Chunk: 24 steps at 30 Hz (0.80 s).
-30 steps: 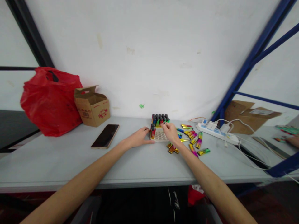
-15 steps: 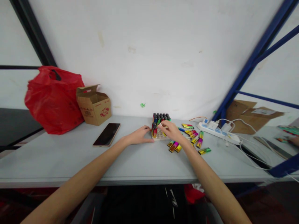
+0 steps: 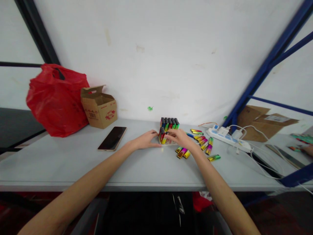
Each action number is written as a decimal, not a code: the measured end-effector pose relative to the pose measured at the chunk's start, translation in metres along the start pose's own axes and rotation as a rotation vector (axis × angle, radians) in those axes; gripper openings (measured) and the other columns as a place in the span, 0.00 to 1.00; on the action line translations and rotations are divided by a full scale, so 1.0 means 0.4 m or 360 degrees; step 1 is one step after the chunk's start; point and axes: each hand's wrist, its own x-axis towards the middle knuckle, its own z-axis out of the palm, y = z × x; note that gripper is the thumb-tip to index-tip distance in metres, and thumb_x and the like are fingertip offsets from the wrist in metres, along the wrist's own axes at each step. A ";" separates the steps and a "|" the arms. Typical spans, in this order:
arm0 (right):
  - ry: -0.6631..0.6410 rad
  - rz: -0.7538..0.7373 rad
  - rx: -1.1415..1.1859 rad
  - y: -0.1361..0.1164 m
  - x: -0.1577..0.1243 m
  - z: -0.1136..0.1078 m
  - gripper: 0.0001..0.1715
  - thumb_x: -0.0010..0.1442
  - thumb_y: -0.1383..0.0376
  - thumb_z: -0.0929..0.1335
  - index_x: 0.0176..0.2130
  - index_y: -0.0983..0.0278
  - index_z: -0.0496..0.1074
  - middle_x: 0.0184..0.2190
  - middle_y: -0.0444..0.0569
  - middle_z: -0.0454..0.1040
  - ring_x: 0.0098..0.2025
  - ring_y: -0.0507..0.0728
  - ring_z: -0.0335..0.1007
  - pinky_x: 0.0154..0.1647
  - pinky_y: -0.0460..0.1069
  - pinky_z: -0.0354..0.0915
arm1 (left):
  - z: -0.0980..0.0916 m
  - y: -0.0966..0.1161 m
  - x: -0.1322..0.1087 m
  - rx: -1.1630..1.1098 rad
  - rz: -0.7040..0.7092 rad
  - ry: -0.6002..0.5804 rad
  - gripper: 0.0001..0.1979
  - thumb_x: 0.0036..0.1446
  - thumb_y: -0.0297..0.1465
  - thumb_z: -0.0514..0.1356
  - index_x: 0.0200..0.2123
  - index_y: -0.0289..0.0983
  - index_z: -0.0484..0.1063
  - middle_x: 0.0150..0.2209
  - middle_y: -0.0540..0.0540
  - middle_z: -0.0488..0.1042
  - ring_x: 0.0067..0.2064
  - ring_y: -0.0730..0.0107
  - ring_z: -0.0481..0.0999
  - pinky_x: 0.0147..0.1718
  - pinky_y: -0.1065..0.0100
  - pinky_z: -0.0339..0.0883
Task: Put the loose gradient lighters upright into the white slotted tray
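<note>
A pale tray with holes (image 3: pixel 171 144) stands on the table, its far rows filled with upright lighters (image 3: pixel 170 122) in shiny colours with black tops. My left hand (image 3: pixel 146 139) grips the tray's left near corner, thumb along the front edge and fingers at the side. At the front left of the tray, my right hand (image 3: pixel 179 137) pinches a yellow lighter (image 3: pixel 164 140), held upright beside a few red ones (image 3: pixel 161 132). Its fingers hide part of the tray. Loose lighters (image 3: pixel 182 152) lie to the right, in yellow, purple and green.
Left of the hands lies a phone (image 3: pixel 112 138). Behind it stand an opened carton (image 3: pixel 99 109) and a red plastic bag (image 3: pixel 57 101). A power strip (image 3: pixel 230 138) with plugs and white cables is at the right, near a blue frame post (image 3: pixel 254 83). Another person's hand (image 3: pixel 308 149) shows far right.
My right hand has moved slightly left and down, bringing the yellow lighter upright at the tray's front left. My left hand stays at the tray's corner. The view has shifted a little.
</note>
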 end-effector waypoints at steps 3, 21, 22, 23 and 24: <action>-0.0016 -0.0055 -0.0074 -0.009 0.000 0.002 0.20 0.70 0.49 0.67 0.38 0.62 0.76 0.29 0.47 0.81 0.30 0.56 0.75 0.34 0.48 0.64 | -0.002 0.003 0.000 0.0023 0.0001 -0.0031 0.35 0.60 0.56 0.63 0.59 0.37 0.73 0.60 0.37 0.72 0.60 0.50 0.73 0.62 0.58 0.63; 0.0214 0.0107 -0.0482 0.027 0.000 -0.032 0.29 0.73 0.48 0.63 0.32 0.62 0.78 0.24 0.44 0.76 0.26 0.53 0.66 0.31 0.47 0.55 | -0.008 0.008 -0.001 0.0068 -0.0003 -0.0011 0.37 0.60 0.60 0.60 0.58 0.36 0.72 0.59 0.36 0.73 0.59 0.49 0.74 0.62 0.58 0.64; 0.0286 0.0160 -0.0575 0.044 -0.003 -0.049 0.27 0.74 0.50 0.62 0.34 0.62 0.79 0.26 0.45 0.77 0.27 0.53 0.68 0.33 0.47 0.57 | -0.008 0.007 0.000 0.0070 -0.0005 -0.0012 0.37 0.60 0.60 0.60 0.58 0.36 0.72 0.60 0.36 0.73 0.60 0.49 0.74 0.62 0.58 0.64; 0.0355 0.0224 -0.0666 0.064 -0.008 -0.066 0.23 0.74 0.53 0.63 0.37 0.62 0.79 0.29 0.47 0.80 0.30 0.55 0.70 0.36 0.47 0.59 | -0.007 0.006 0.001 0.0075 -0.0006 -0.0013 0.38 0.60 0.60 0.60 0.59 0.36 0.72 0.60 0.36 0.72 0.60 0.49 0.74 0.62 0.58 0.64; 0.0412 0.0315 -0.0744 0.088 -0.013 -0.082 0.17 0.73 0.56 0.65 0.41 0.63 0.79 0.33 0.49 0.81 0.34 0.56 0.73 0.39 0.48 0.62 | -0.007 0.005 0.001 0.0082 -0.0006 -0.0016 0.38 0.60 0.60 0.60 0.59 0.36 0.72 0.60 0.35 0.72 0.60 0.49 0.74 0.62 0.58 0.64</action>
